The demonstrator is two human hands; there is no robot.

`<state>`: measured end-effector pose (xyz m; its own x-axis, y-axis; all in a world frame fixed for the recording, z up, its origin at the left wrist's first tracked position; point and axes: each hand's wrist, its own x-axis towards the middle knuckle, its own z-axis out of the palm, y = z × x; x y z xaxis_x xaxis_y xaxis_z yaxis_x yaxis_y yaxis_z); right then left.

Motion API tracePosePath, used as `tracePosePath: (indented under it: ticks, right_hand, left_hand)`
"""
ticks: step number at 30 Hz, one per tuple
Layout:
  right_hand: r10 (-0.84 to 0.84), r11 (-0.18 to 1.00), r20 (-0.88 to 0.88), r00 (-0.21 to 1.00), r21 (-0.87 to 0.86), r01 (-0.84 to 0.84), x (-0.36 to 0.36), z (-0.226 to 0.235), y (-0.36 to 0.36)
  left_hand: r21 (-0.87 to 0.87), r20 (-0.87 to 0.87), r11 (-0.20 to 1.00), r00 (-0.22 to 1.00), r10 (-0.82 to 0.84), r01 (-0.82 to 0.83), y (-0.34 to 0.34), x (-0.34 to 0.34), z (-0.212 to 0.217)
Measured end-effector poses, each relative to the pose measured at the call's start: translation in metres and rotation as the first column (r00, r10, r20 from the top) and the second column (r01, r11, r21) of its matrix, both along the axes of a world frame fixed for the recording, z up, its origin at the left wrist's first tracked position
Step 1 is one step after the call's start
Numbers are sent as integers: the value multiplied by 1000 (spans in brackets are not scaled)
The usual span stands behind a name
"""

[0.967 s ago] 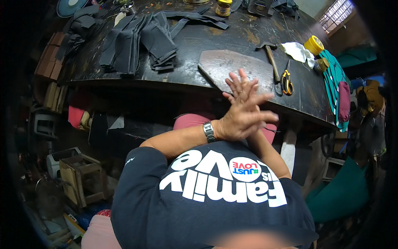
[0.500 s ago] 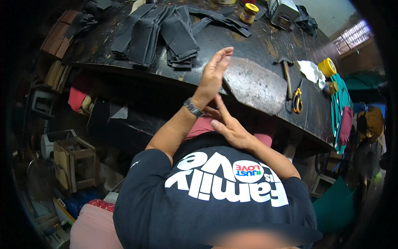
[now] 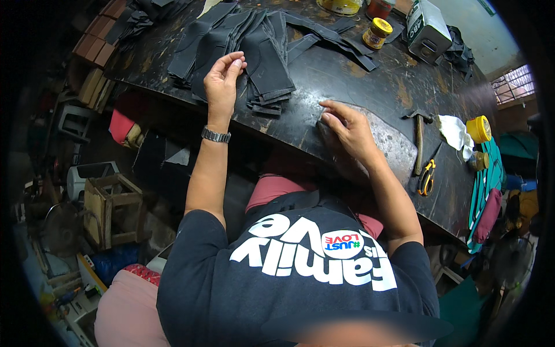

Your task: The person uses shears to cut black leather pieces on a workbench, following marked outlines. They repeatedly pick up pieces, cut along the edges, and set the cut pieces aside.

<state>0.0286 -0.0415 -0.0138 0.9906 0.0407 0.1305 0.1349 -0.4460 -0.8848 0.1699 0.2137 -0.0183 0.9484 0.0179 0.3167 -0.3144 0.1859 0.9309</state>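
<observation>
Seated at dark workbench [image 3: 347, 75]. Right hand [image 3: 350, 130], at 1 o'clock from the torso, resting flat on grey stone slab [image 3: 393, 144], fingers loosely extended, nothing clamped. Left hand [image 3: 222, 81], at 11 o'clock, well apart from the right, fingertips bent onto the stack of black leather pieces [image 3: 254, 52]; grip not discernible. Wristwatch [image 3: 215, 135] on left wrist. At 3 o'clock of the slab: hammer [image 3: 418, 141], yellow-handled scissors [image 3: 426, 178]. Farther, at 12 o'clock: yellow-lidded jar [image 3: 377, 33], metal can [image 3: 426, 29].

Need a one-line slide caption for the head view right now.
Left hand on stacked dark cut pieces, right hand on grey slab; hammer beside.
</observation>
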Motion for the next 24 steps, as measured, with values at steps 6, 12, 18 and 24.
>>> tracePosePath:
  ticks: [6,12,18,24]
  right_hand:
    - [28,989,18,999,145,-31,67,-3,18]
    - [16,978,-94,995,208,4,117,-7,37]
    - [-32,972,-305,952,211,100,131,-13,56]
    - [-198,937,-8,980,-297,187,132,-18,72]
  left_hand:
    - [441,-67,897,995,73,-36,-11,10,-6]
    - [263,226,934,957,185,-242,25,25,4]
    - [167,-54,985,996,64,-54,47,25,-2]
    - [202,-146,975,987,-65,94,7,8,-19]
